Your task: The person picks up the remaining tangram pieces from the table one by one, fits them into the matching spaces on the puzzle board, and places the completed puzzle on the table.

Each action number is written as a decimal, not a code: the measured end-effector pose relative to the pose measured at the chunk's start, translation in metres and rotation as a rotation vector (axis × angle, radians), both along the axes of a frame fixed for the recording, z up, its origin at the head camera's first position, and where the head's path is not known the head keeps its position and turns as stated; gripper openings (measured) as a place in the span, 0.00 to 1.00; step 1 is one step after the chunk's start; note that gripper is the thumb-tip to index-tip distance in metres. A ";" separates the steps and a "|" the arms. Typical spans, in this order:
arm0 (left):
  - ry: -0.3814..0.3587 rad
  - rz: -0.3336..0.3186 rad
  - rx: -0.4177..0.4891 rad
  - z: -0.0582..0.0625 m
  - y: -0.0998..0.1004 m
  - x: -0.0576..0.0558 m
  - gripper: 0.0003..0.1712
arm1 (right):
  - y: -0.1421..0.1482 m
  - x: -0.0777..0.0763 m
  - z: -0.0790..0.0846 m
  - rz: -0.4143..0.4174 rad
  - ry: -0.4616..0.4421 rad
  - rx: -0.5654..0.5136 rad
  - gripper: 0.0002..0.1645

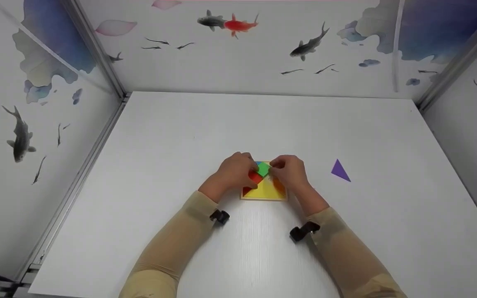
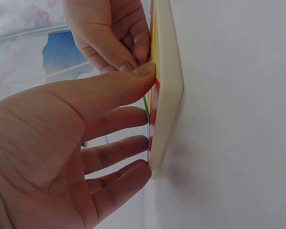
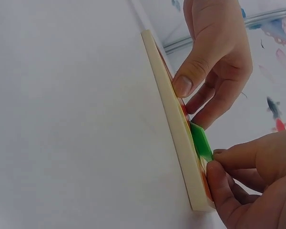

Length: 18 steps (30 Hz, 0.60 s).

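Observation:
A shallow tangram tray point(image 1: 264, 199) with a pale rim lies flat on the table. In it are a yellow piece point(image 1: 266, 190) at the near side and a red piece point(image 1: 256, 177) at the left. A green tangram piece point(image 3: 201, 141) stands tilted out of the tray, one edge raised. My right hand point(image 1: 291, 170) pinches its raised corner between thumb and forefinger. From the left, my left hand point(image 1: 235, 170) rests its fingertips on the pieces, fingers fairly straight, thumb point(image 2: 144, 69) near the tray's front part. Its fingers partly hide the red piece.
A purple triangle point(image 1: 340, 171) lies on the white table point(image 1: 172, 124) to the right of my right hand. Panels with painted fish point(image 1: 309, 43) enclose the table at the back and sides. A small black wrist camera point(image 1: 303, 231) sits on each sleeve.

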<state>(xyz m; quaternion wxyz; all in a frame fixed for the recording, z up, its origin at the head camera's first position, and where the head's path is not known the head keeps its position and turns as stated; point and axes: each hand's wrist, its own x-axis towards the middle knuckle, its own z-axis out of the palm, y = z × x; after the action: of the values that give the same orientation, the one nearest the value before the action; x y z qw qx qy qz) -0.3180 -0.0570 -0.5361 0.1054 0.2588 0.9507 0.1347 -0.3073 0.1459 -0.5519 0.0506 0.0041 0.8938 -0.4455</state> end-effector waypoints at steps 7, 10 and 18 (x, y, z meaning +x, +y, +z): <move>0.012 -0.010 -0.013 -0.001 0.001 0.001 0.28 | -0.001 0.000 0.002 0.001 -0.048 0.008 0.12; 0.022 -0.017 -0.022 -0.001 0.001 0.001 0.27 | -0.001 -0.001 0.003 0.003 -0.075 0.016 0.13; 0.011 -0.018 -0.017 0.002 0.001 0.002 0.26 | 0.001 -0.001 0.007 0.011 -0.123 0.035 0.15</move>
<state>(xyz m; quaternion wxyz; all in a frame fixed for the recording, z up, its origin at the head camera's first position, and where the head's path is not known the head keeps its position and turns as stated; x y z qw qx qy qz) -0.3162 -0.0563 -0.5345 0.1035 0.2670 0.9501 0.1240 -0.3086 0.1469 -0.5451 0.1079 0.0277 0.8966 -0.4286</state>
